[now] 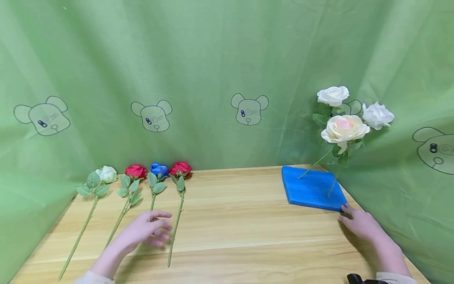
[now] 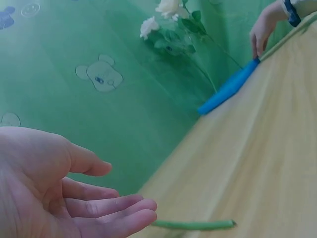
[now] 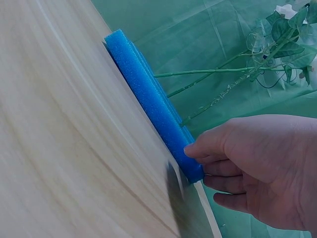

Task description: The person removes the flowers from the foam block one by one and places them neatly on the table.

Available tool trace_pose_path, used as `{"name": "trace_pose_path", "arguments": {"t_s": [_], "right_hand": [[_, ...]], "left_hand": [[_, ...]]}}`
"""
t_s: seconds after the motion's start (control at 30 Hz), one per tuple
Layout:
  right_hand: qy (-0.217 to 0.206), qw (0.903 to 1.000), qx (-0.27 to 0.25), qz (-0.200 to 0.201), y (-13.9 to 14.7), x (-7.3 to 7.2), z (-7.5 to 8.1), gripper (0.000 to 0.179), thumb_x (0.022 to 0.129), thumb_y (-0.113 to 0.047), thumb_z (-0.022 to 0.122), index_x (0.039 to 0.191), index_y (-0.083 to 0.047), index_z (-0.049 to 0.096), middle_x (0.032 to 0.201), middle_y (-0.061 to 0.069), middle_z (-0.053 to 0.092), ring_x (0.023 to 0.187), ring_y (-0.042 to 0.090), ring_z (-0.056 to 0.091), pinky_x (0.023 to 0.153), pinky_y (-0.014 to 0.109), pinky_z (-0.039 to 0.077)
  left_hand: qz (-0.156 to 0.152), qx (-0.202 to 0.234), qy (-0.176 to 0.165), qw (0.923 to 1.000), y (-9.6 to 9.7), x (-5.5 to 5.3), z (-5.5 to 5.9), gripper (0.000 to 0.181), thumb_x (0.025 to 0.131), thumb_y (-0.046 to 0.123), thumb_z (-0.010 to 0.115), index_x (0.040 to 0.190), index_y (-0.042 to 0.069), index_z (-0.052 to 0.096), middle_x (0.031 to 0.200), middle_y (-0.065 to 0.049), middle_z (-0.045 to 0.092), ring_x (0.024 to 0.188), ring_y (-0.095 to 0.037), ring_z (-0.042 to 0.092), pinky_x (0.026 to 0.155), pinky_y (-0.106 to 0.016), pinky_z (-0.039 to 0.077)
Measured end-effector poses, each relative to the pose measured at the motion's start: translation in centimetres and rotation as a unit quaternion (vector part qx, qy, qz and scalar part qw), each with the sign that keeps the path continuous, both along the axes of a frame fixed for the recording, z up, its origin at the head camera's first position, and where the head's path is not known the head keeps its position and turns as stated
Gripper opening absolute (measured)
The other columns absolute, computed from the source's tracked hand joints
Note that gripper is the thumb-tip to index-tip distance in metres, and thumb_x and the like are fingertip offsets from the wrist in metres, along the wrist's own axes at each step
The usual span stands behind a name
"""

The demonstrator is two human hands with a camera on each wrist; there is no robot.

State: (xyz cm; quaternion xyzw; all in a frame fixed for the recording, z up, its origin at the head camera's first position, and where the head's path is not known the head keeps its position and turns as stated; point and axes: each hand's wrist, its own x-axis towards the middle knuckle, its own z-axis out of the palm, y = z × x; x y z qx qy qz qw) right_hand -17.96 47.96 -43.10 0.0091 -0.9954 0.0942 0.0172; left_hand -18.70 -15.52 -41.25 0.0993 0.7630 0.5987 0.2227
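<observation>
My left hand [image 1: 146, 228] hovers over the stems of the blue rose [image 1: 159, 170] and the red rose [image 1: 181, 169] beside it, its fingers loosely bent and holding nothing. In the left wrist view the palm [image 2: 34, 183] shows bare, with a green stem [image 2: 198, 225] past the fingertips. At the right, my right hand [image 1: 361, 224] pinches the near right corner of a blue foam block [image 1: 308, 188] between thumb and fingers. Two white roses [image 1: 332, 96] and a cream rose with a pink middle [image 1: 345, 128] stand tilted in the foam.
Left of the blue rose lie another red rose [image 1: 135, 171] and a white rose [image 1: 106, 174], stems toward me. Green curtains [image 1: 213, 59] enclose the wooden table [image 1: 241, 228] at the back and sides. A black object [image 1: 356, 279] shows at the bottom edge.
</observation>
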Motion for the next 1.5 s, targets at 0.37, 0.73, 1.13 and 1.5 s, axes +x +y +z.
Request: {"name": "trace_pose_path", "arguments": {"t_s": [0.37, 0.73, 1.13, 1.5], "right_hand": [[0.010, 0.9999, 0.001, -0.001, -0.1, 0.2, 0.1, 0.050, 0.098, -0.021, 0.052, 0.130, 0.018, 0.048, 0.132, 0.044, 0.043, 0.113, 0.065, 0.044, 0.092, 0.069, 0.043], [0.004, 1.0000, 0.000, -0.004, -0.4, 0.3, 0.4, 0.051, 0.099, -0.021, 0.051, 0.130, 0.018, 0.047, 0.132, 0.044, 0.042, 0.114, 0.065, 0.044, 0.092, 0.069, 0.043], [0.006, 1.0000, 0.000, -0.004, -0.2, 0.1, 0.0, 0.050, 0.099, -0.022, 0.051, 0.130, 0.018, 0.047, 0.132, 0.044, 0.043, 0.115, 0.065, 0.043, 0.092, 0.069, 0.043], [-0.001, 1.0000, -0.006, -0.002, 0.1, 0.1, -0.2, 0.052, 0.099, -0.023, 0.051, 0.131, 0.018, 0.046, 0.132, 0.045, 0.041, 0.115, 0.065, 0.042, 0.092, 0.070, 0.042]], "left_hand": [[-0.032, 0.012, 0.019, 0.9992, 2.9, -1.8, 2.1, 0.055, 0.098, 0.022, 0.057, 0.142, -0.006, 0.039, 0.113, -0.019, 0.066, 0.093, -0.027, 0.070, 0.079, -0.041, 0.062], [-0.056, 0.014, 0.056, 0.9968, 6.9, -3.0, 4.3, 0.048, 0.098, 0.020, 0.056, 0.139, -0.002, 0.046, 0.115, -0.019, 0.066, 0.096, -0.028, 0.070, 0.083, -0.041, 0.061], [-0.086, 0.004, 0.109, 0.9903, 11.5, -4.9, 6.9, 0.041, 0.099, 0.020, 0.055, 0.137, 0.004, 0.052, 0.120, -0.021, 0.066, 0.102, -0.030, 0.069, 0.086, -0.038, 0.060], [-0.088, 0.021, 0.116, 0.9891, 15.6, -6.5, 8.8, 0.043, 0.095, 0.021, 0.063, 0.135, 0.009, 0.056, 0.121, -0.016, 0.067, 0.103, -0.025, 0.068, 0.089, -0.038, 0.059]]}}
